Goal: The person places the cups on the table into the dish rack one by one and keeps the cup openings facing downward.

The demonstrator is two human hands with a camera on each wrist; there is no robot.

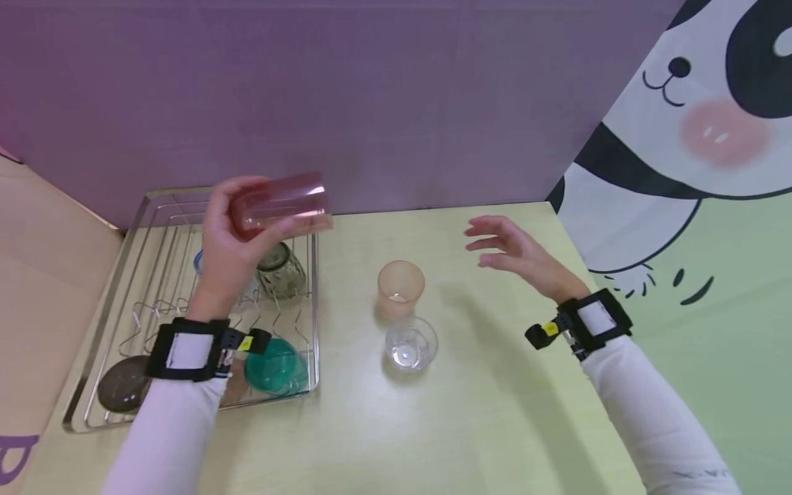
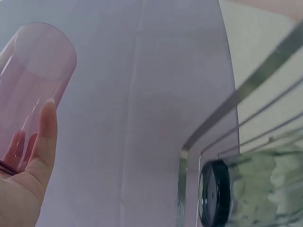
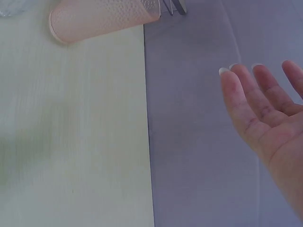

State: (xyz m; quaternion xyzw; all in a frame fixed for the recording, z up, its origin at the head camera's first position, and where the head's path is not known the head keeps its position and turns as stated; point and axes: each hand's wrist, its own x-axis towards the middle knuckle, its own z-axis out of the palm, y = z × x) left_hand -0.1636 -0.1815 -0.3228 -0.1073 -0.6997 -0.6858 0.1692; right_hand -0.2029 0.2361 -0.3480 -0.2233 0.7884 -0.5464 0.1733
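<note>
My left hand (image 1: pixel 229 234) grips a clear pink cup (image 1: pixel 287 199) that lies tilted on its side in the air, above the back of the wire dish rack (image 1: pixel 317 302). The left wrist view shows the thumb along the side of the pink cup (image 2: pixel 40 61) and fingers behind it. Empty, my right hand (image 1: pixel 510 251) hovers over the right back of the table with fingers loosely bent. To its left, a peach cup (image 1: pixel 401 285) stands on the table, and a clear glass (image 1: pixel 411 345) stands just in front of it.
Inside the rack are a greenish glass (image 1: pixel 281 275) upside down, a teal cup (image 1: pixel 275 368) and a dark brown cup (image 1: pixel 122 385). A blue-rimmed piece is mostly hidden behind my left hand. A purple wall (image 1: pixel 383 103) rises behind the table (image 1: pixel 476 426).
</note>
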